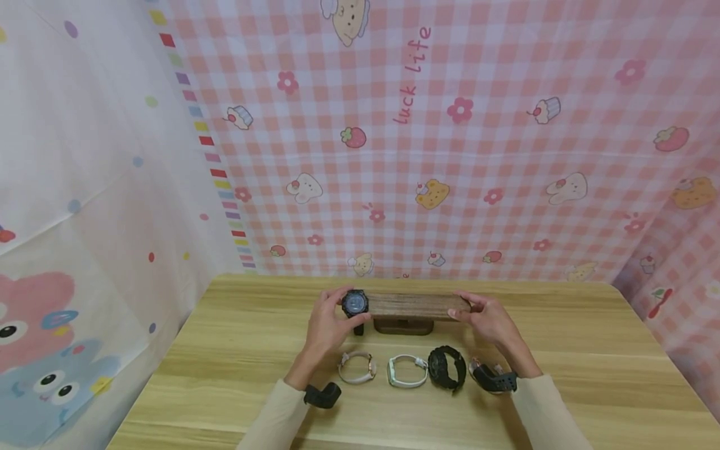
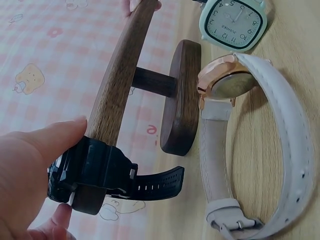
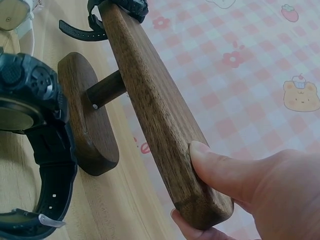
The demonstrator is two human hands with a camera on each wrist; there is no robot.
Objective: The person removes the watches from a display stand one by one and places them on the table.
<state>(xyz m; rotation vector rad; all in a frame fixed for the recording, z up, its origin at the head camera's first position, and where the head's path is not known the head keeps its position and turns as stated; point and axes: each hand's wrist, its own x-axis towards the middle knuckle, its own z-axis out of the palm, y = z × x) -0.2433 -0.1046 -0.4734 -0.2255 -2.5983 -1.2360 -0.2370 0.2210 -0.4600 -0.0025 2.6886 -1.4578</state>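
Note:
A dark wooden watch stand [image 1: 416, 305] has its crossbar raised on a short post over an oval base [image 1: 404, 327]. Around the bar's left end sits a black digital watch [image 1: 355, 302], its loose strap [image 2: 159, 184] hanging down. My left hand [image 1: 330, 319] holds this watch, thumb on the near side and a fingertip by the bar's end. At the opposite end, my right hand [image 1: 488, 317] grips the bar between thumb and fingers; the thumb [image 3: 220, 167] lies along its side in the right wrist view.
In front of the stand lie a white-strapped watch [image 1: 357, 367], a mint green watch [image 1: 407, 371], a chunky black watch [image 1: 447, 367] and another watch [image 1: 475, 369] partly hidden by the right wrist's black band. A checked pink cloth [image 1: 427, 156] hangs behind the wooden table [image 1: 253, 350].

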